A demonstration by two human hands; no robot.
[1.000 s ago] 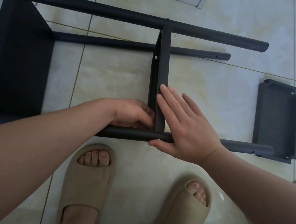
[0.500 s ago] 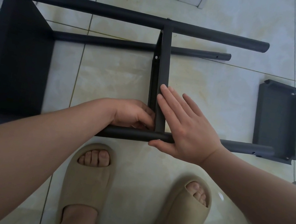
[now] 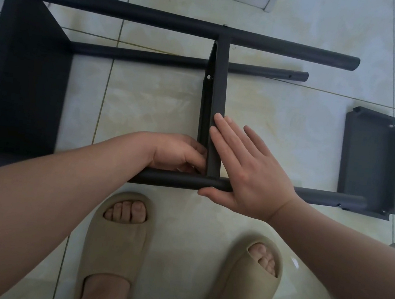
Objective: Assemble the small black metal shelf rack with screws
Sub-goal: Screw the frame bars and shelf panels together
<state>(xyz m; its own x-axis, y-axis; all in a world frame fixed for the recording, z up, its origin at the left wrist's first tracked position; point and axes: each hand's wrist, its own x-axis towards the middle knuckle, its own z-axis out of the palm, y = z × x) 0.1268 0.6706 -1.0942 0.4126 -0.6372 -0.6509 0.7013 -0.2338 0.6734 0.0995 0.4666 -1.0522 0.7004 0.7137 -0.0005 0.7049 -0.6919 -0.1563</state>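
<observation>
Rack of black metal (image 3: pixel 158 22) lying on its side on a pale tiled floor (image 3: pixel 284 110), seen from above. The left hand (image 3: pixel 178 154) is tucked into the corner where the middle shelf (image 3: pixel 218 89) meets the near pole (image 3: pixel 175 179). Its fingers are curled, but whether its grip has hold of anything cannot be told. The right hand (image 3: pixel 245 175) lies flat and open, straight fingers (image 3: pixel 221 130) pressed against the middle shelf, thumb under the pole beside a screw head (image 3: pixel 211 187). A loose shelf panel (image 3: pixel 371 159) rests at the pole's right end. Beige sandals (image 3: pixel 116 244) stand below.
</observation>
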